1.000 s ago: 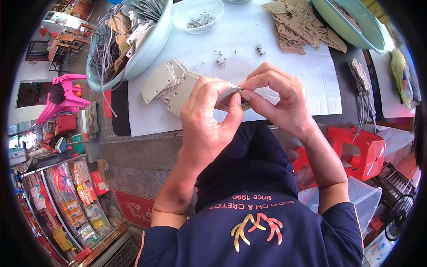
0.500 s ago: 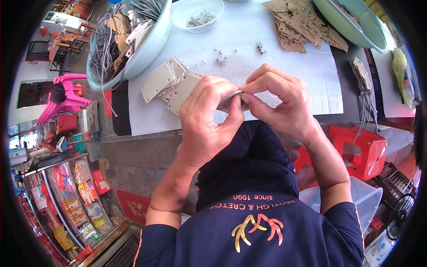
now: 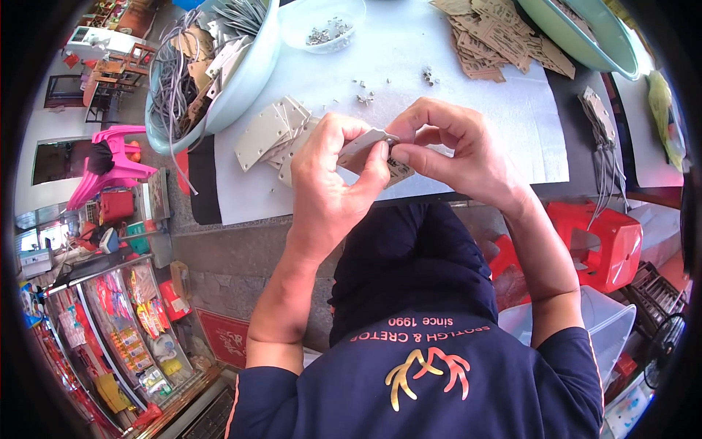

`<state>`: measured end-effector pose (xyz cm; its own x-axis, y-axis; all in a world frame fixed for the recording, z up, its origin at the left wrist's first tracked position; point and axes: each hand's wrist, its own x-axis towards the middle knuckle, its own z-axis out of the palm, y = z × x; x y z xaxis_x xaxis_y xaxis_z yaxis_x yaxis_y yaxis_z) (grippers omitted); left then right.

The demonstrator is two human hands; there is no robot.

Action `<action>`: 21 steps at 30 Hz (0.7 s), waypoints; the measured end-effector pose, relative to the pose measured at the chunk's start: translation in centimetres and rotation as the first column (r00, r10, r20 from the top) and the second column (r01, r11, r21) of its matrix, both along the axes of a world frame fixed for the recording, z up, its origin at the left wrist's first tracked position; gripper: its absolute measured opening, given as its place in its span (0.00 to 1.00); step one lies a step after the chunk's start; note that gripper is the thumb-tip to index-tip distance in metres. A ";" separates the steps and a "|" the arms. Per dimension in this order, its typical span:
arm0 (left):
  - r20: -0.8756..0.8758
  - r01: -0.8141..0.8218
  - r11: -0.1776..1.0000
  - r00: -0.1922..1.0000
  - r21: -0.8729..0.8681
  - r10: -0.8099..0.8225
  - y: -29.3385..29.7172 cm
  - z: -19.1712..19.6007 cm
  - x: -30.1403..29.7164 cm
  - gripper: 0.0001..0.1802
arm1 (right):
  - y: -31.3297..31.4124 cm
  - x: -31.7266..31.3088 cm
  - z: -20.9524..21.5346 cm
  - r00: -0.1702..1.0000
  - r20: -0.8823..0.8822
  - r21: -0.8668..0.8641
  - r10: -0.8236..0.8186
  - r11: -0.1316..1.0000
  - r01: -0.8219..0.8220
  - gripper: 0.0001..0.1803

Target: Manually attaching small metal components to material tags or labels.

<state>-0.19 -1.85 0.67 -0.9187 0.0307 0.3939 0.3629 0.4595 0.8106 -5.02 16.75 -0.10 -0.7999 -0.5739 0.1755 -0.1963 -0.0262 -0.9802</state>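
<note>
Over the front edge of the table, my left hand (image 3: 329, 179) is closed on a pair of cardboard tags (image 3: 357, 152), one grey and one brown with dark print, gripped between thumb and fingers. The tags stand tilted, and a small dark metal piece seems to sit at their upper corner, under the thumb. My right hand (image 3: 461, 150) is curled with thumb and fingers at that corner. Whatever its fingertips pinch is mostly hidden. Beside my left hand lies a fanned stack of grey cardboard plates with holes (image 3: 269, 135). Several small metal fasteners (image 3: 365, 98) are scattered just beyond the hands.
A pale sheet (image 3: 504, 161) covers the table. Behind stand a blue tub of grey cords and cards (image 3: 252, 77), a clear bowl of fasteners (image 3: 358, 22), printed brown cards (image 3: 497, 36) and another tub (image 3: 618, 51). Corded tags (image 3: 601, 124) lie at the right. A red stool (image 3: 618, 249) stands below.
The cardboard tags have tipped so more of their faces show. My right hand has shifted slightly, its fingers now more curled at the corner.
</note>
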 end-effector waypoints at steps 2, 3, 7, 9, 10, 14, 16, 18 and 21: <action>-0.014 0.012 1.000 1.000 0.008 -0.012 0.0 0.0 0.0 0.10 | 0.3 -0.1 0.1 0.999 0.043 -0.026 0.028 0.999 -0.027 0.08; -0.055 0.040 0.999 0.998 0.003 -0.040 -0.1 0.0 -0.1 0.10 | 0.3 -0.1 0.1 0.995 0.084 -0.056 0.063 0.997 -0.058 0.09; -0.147 0.119 0.989 0.980 -0.090 -0.131 0.0 1.0 0.0 0.12 | 0.1 -0.1 -0.3 0.987 0.151 -0.135 0.062 0.990 -0.041 0.10; -0.143 0.123 0.987 0.980 -0.102 -0.137 -0.1 1.1 0.1 0.12 | 0.2 -0.4 -0.9 0.994 -0.017 -0.143 0.109 0.984 -0.110 0.11; -0.138 0.127 0.985 0.980 -0.115 -0.142 -0.1 1.2 0.2 0.12 | 0.3 -0.5 -0.8 0.994 -0.017 -0.143 0.111 0.983 -0.112 0.11; -0.150 0.133 0.984 0.977 -0.115 -0.150 -0.1 1.2 0.4 0.12 | 0.5 -0.6 0.0 0.955 -0.288 0.001 0.073 0.997 -0.076 0.10; -0.141 0.162 0.984 0.975 -0.069 -0.170 -0.1 1.0 0.6 0.12 | 0.5 -0.4 0.1 0.936 -0.345 0.027 0.067 0.998 -0.061 0.10; -0.129 0.166 0.985 0.977 -0.052 -0.171 0.0 1.0 0.9 0.11 | 0.5 -0.1 0.0 0.913 -0.406 0.030 0.046 0.999 -0.037 0.09; -0.117 0.178 0.983 0.976 -0.051 -0.183 -0.1 1.0 1.2 0.11 | 0.2 0.4 -0.1 0.906 -0.424 0.005 -0.008 1.000 0.012 0.09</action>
<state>0.99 -1.90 1.64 -0.8423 0.2096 0.4966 0.5368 0.4084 0.7382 -4.61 16.93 -0.23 -0.6566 -0.5689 0.4951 -0.5937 -0.0150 -0.8045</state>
